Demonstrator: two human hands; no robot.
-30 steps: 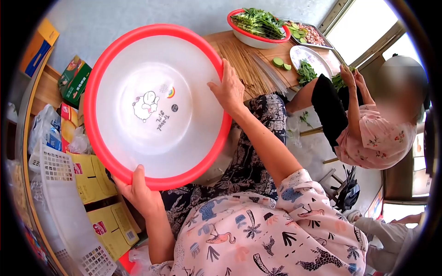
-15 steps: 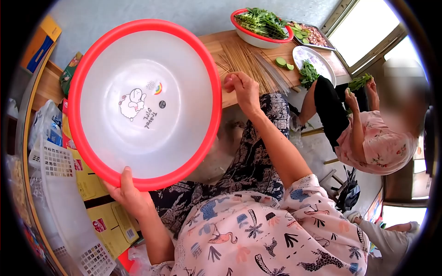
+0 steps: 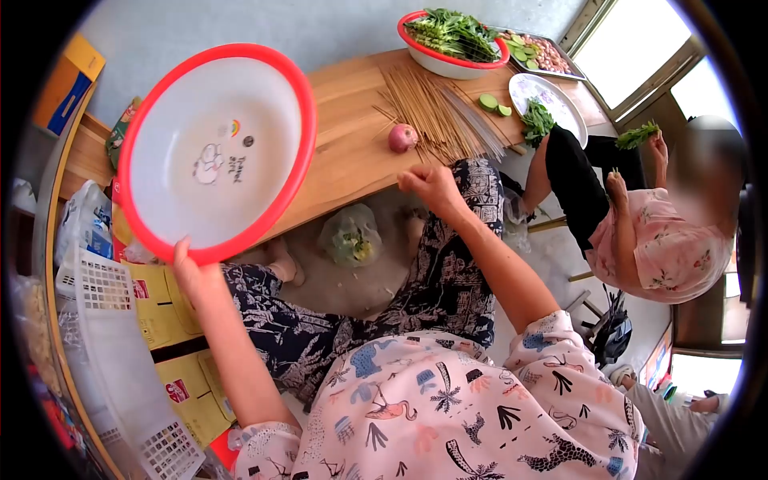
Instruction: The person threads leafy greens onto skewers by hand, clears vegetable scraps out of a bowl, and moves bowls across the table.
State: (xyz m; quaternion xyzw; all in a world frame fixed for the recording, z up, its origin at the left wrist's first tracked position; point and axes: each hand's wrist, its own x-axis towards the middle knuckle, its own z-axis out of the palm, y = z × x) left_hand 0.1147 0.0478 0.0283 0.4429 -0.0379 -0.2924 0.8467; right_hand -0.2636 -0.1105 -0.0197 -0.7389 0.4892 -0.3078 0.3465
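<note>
My left hand (image 3: 192,272) grips the lower rim of a large white plastic basin (image 3: 172,156) with a red edge. The basin is tilted, its inside facing me, with a cartoon sheep printed on the bottom. Nothing lies inside it. My right hand (image 3: 436,190) hovers by the front edge of the wooden table (image 3: 340,132), above my lap, fingers curled in and nothing visible in them. Just beyond it, a purple-red onion (image 3: 402,138) rests on the table beside a spread of thin wooden skewers (image 3: 436,108).
Farther back stand a red-rimmed basin of greens (image 3: 456,40), a tray of cut food (image 3: 544,58) and a white plate (image 3: 560,100). Halved green vegetable pieces (image 3: 490,102) lie near the skewers. A co-worker (image 3: 664,240) at right holds leafy greens. A plastic bag (image 3: 352,236) sits on the floor.
The basin has shifted left, away from me, and tilted further. My right hand has moved down, away from the table, and the onion is now in full view there.
</note>
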